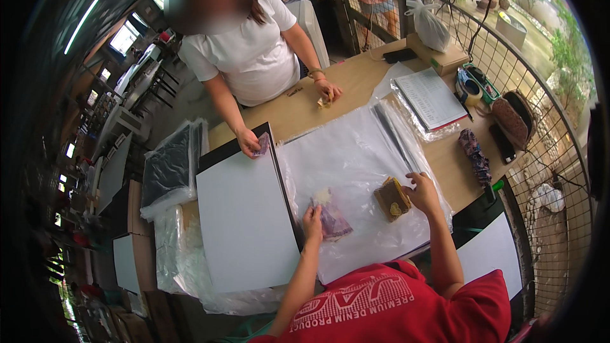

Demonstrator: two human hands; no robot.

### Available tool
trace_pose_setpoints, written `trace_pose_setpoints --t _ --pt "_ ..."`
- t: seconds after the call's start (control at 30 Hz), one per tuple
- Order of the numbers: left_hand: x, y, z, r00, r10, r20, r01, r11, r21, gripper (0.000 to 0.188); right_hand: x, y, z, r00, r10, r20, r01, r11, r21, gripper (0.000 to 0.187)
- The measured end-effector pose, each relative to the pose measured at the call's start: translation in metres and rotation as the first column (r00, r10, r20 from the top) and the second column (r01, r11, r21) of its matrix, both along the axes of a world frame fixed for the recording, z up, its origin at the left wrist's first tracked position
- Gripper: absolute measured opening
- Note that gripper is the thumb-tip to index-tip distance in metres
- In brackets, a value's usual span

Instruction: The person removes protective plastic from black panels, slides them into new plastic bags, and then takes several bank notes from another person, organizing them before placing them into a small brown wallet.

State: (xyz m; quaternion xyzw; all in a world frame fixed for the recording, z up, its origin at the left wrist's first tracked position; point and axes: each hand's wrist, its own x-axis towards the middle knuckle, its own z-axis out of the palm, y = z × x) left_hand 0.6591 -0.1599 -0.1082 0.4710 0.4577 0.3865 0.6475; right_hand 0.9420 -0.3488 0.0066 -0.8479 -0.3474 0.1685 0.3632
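Observation:
My left hand point(312, 222) is closed on purple banknotes point(335, 221), held just over clear plastic sheeting point(343, 152). A small brown wallet point(393, 199) with a yellow edge and a heart-shaped patch sits on the plastic. Beside its right edge is my right hand point(423, 192), thumb and fingers apart; whether the fingertips touch the wallet is hard to tell. Across the table, a person in a white shirt holds a purple note point(262, 144) in one hand. Their other hand rests on the tabletop by a crumpled yellowish piece point(325, 101).
A large white board point(244, 216) lies left of the plastic, with bagged black sheets point(168, 168) beyond it. To the right are a spiral notebook point(431, 98), a folded umbrella point(475, 157), a brown pouch point(510, 121) and a tape roll point(468, 92). Wire fencing point(562, 184) borders that side.

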Motion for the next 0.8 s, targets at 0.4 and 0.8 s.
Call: trace_pose_setpoints --t 0.4,0.8 --pt "0.003 -0.002 0.007 0.999 0.029 -0.019 -0.029 1.000 0.011 0.029 -0.086 0.078 0.007 0.918 0.335 -0.213 -0.219 0.874 0.433 0.023" --pt "-0.004 -0.003 -0.001 1.000 0.018 0.022 -0.018 1.000 0.026 0.025 -0.119 0.086 -0.077 0.975 0.219 -0.041 -0.170 0.848 0.501 0.022"
